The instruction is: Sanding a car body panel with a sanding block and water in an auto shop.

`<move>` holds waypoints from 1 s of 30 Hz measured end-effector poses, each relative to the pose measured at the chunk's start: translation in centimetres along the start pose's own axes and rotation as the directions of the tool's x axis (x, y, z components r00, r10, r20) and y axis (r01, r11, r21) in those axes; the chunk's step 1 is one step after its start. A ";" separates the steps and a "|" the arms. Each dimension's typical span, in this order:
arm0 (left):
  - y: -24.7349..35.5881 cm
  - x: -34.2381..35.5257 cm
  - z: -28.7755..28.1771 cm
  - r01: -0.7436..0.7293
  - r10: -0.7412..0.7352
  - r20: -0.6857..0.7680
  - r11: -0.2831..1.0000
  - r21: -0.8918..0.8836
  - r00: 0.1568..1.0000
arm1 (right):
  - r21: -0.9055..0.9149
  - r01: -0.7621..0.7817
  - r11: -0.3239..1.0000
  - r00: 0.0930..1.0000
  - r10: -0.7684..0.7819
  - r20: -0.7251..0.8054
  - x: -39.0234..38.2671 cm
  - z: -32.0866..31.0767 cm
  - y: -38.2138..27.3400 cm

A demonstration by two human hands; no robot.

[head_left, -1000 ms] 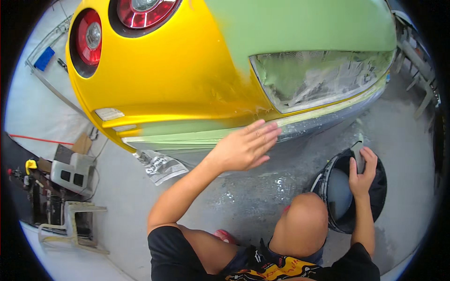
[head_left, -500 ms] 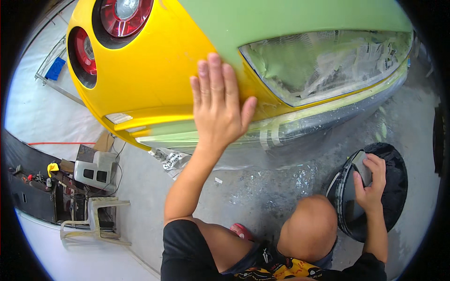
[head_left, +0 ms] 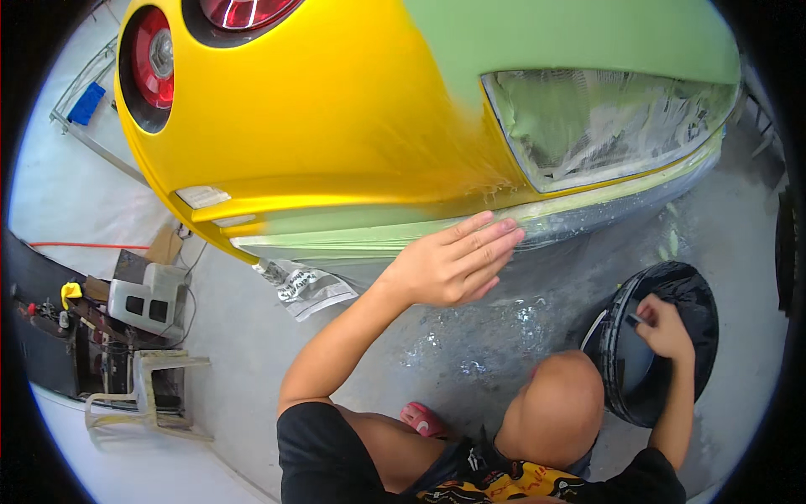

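A yellow car body fills the upper part of the view, with a pale green coated area on its right. Below its lower edge, my left hand hovers with the fingers stretched out and nothing in them. It overlaps the masked bumper edge in view; contact cannot be made out. On the right, my right hand is inside the mouth of a black bucket, closed on a dark flat block, mostly hidden by the fingers. Wet smears show on the yellow paint near the masked panel.
Newspaper and tape cover a recessed panel on the bumper. Plastic sheeting hangs below. The grey floor has wet patches. At left stand a plastic chair, a grey plastic housing and a cluttered dark bench.
My left hand has come off the yellow paint, moving down and right. My right hand has tilted the block down into the bucket. The view has shifted slightly.
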State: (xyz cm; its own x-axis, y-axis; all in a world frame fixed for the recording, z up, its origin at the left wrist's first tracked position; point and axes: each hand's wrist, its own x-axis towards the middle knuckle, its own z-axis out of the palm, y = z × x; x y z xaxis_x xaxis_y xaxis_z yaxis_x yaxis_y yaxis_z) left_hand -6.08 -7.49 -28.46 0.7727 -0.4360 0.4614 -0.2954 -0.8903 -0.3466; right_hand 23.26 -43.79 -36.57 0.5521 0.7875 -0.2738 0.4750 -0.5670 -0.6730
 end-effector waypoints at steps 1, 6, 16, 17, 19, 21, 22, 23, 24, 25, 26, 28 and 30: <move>0.1 0.1 -0.7 0.007 -0.008 -0.035 1.000 -0.009 0.999 | -0.208 -0.061 0.976 0.997 0.070 0.037 0.2 0.6 1.8; -2.6 1.6 -5.3 0.265 -0.204 -0.332 0.953 0.149 0.921 | -0.796 -0.183 0.577 0.877 0.461 0.133 2.0 5.8 9.5; -1.8 2.6 0.9 0.144 -0.150 -0.160 0.989 -0.045 0.976 | -0.383 0.013 0.924 0.931 0.129 0.342 4.8 8.7 19.8; -1.1 2.7 2.5 0.076 -0.095 -0.165 0.990 -0.118 0.982 | -0.607 0.027 0.794 0.923 0.213 0.319 4.6 6.5 19.0; 0.1 0.1 2.4 0.076 -0.095 -0.108 0.983 -0.165 0.990 | -0.767 -0.012 0.641 0.921 0.305 0.241 4.6 6.0 6.0; 0.3 1.8 0.5 0.136 -0.073 0.212 0.945 -0.297 0.975 | -0.829 -0.035 0.558 0.958 0.254 0.130 -0.6 0.4 -2.3; -0.1 2.1 -0.1 0.131 -0.077 0.183 0.944 -0.304 0.980 | -0.843 -0.110 0.527 0.984 0.178 -0.017 -2.3 -0.6 -6.5; -0.9 2.3 -0.6 0.092 -0.106 -0.034 0.952 -0.291 0.994 | -0.832 -0.125 0.541 0.992 0.057 -0.112 -4.0 -1.7 -10.2; -1.7 2.1 -1.4 0.066 -0.132 -0.235 0.961 -0.269 0.963 | -0.819 -0.074 0.569 0.982 -0.102 -0.159 -4.6 -2.3 -12.8; -2.7 1.9 -2.9 0.088 -0.178 -0.360 0.963 -0.254 0.916 | -0.788 -0.010 0.616 0.929 -0.286 -0.236 -4.8 -2.0 -15.7; -3.7 1.8 -4.8 0.105 -0.216 -0.481 0.963 -0.247 0.850 | -0.758 0.104 0.644 0.844 -0.460 -0.275 -4.5 -1.5 -18.0; -5.5 1.4 -8.1 0.245 -0.272 -0.669 0.960 -0.137 0.691 | -0.763 0.278 0.584 0.618 -0.717 -0.324 -2.4 0.2 -21.3; -6.8 0.1 -10.6 0.390 -0.338 -0.800 0.910 -0.143 0.496 | -0.811 0.365 0.457 0.398 -0.864 -0.308 0.9 2.4 -23.9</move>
State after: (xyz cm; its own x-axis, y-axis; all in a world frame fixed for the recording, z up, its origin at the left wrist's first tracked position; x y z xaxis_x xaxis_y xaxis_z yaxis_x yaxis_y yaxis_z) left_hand -9.92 -2.86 -17.41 0.0339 -0.0207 0.9992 -0.0476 -0.9987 -0.0190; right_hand 10.75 -28.93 -22.32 0.0204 0.7290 0.6842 0.9744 -0.1678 0.1498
